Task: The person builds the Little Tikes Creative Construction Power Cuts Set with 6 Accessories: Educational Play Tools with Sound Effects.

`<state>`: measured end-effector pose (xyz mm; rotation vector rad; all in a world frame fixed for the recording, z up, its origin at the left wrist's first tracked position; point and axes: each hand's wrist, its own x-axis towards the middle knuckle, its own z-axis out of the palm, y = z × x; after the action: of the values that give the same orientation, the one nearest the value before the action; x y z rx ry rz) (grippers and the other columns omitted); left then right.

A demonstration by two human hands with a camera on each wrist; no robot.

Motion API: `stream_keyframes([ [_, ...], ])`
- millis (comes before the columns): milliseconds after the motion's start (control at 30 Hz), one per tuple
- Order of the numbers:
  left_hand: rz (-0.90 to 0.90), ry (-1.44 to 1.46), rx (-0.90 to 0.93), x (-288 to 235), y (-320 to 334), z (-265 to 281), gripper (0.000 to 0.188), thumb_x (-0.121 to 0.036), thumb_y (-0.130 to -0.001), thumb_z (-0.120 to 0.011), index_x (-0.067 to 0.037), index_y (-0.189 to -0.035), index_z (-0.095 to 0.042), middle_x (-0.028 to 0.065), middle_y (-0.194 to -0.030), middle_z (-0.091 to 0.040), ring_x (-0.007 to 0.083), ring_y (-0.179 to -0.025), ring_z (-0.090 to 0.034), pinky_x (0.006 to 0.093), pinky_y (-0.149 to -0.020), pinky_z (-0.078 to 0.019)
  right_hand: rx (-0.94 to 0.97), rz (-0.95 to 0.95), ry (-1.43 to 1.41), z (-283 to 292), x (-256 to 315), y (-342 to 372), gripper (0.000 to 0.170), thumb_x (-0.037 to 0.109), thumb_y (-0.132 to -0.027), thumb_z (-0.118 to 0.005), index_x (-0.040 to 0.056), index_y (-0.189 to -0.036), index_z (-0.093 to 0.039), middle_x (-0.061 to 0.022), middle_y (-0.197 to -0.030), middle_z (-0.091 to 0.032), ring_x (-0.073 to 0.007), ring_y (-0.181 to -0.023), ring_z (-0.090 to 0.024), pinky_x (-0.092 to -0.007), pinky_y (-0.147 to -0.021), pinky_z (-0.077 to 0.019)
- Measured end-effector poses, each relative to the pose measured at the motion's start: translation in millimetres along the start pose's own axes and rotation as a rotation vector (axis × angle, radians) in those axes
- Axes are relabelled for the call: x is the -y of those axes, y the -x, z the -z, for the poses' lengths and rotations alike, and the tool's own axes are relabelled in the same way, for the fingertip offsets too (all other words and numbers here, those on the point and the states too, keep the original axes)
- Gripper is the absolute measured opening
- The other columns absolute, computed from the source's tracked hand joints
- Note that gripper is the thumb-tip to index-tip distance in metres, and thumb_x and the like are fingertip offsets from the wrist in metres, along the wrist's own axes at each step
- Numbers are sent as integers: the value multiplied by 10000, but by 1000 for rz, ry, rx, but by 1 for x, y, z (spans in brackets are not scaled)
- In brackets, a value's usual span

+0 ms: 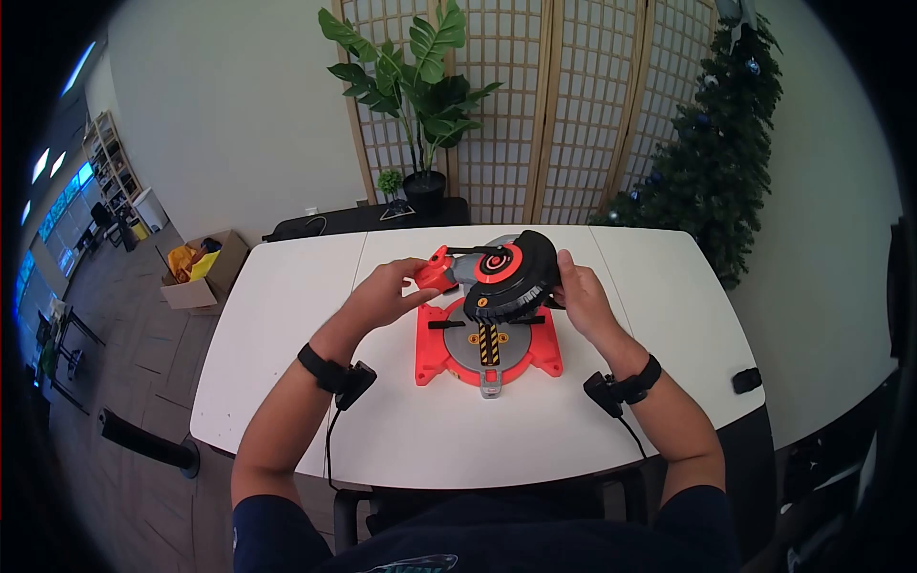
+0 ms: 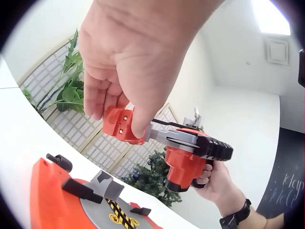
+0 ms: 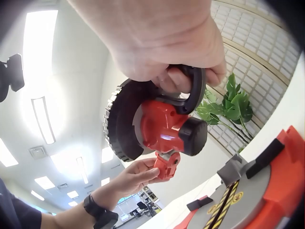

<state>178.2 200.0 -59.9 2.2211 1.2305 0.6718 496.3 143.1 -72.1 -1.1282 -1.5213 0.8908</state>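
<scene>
A toy miter saw's upper part (image 1: 516, 277), with a black blade guard, red motor housing and grey arm, is held above its base between both hands. My left hand (image 1: 385, 294) pinches the red bracket (image 2: 119, 125) at the arm's end between thumb and fingers. On the other side, my right hand (image 1: 585, 298) curls its fingers round the black loop handle (image 3: 196, 90). Beneath lies the red base (image 1: 432, 355) on the white table, its grey round turntable (image 1: 458, 349) carrying a yellow-and-black striped strip. Two black clamps and a grey upright piece (image 2: 110, 185) show on the base.
The white table (image 1: 287, 382) surrounds the base. A small black object (image 1: 746, 380) lies near its right edge. Behind stand a potted plant (image 1: 425, 186), a lattice screen (image 1: 592, 124) and a decorated tree (image 1: 707, 162). A cardboard box (image 1: 224, 277) sits on the floor at left.
</scene>
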Motion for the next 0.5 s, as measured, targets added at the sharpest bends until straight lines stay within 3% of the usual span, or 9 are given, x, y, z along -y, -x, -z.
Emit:
stream_keyframes([
  [133, 26, 90, 34, -10, 3, 1, 493, -245, -899, -751, 42, -1270, -600, 161, -1132, -703, 247, -1046, -689, 360, -953, -545, -14, 64, 74, 6, -12, -5, 638, 528, -1071, -335, 11, -774, -563, 30, -652, -440, -62, -610, -391, -252, -562, -363],
  [200, 89, 108, 73, -14, 3, 0, 504, -246, -890, -762, 40, -1271, -596, 154, -1111, -707, 236, -1022, -693, 358, -957, -544, -89, 216, 241, 6, -6, -4, 692, 536, -1049, -404, -36, -667, -476, -72, -546, -378, -136, -549, -372, -350, -524, -345],
  [333, -12, 83, 30, -5, 2, -12, 459, -248, -897, -754, 48, -1218, -613, 167, -1100, -710, 256, -1023, -699, 364, -950, -544, -74, 283, 317, 6, 15, 4, 669, 506, -1043, -437, -45, -666, -475, -114, -531, -358, -209, -503, -371, -379, -505, -333],
  [400, -80, 26, -30, -10, 5, -17, 404, -236, -911, -737, 54, -1167, -621, 181, -1078, -715, 283, -1046, -699, 369, -944, -544, -70, 338, 411, 6, 28, 7, 665, 519, -1033, -437, -23, -652, -497, -139, -528, -416, -290, -496, -418, -391, -551, -366],
  [500, -105, -26, -101, -11, 7, -24, 358, -213, -925, -716, 61, -1135, -620, 187, -1049, -721, 308, -1055, -698, 369, -946, -541, -61, 458, 562, 7, 42, 13, 662, 563, -1007, -447, 9, -659, -544, -137, -535, -492, -329, -509, -475, -390, -632, -394],
])
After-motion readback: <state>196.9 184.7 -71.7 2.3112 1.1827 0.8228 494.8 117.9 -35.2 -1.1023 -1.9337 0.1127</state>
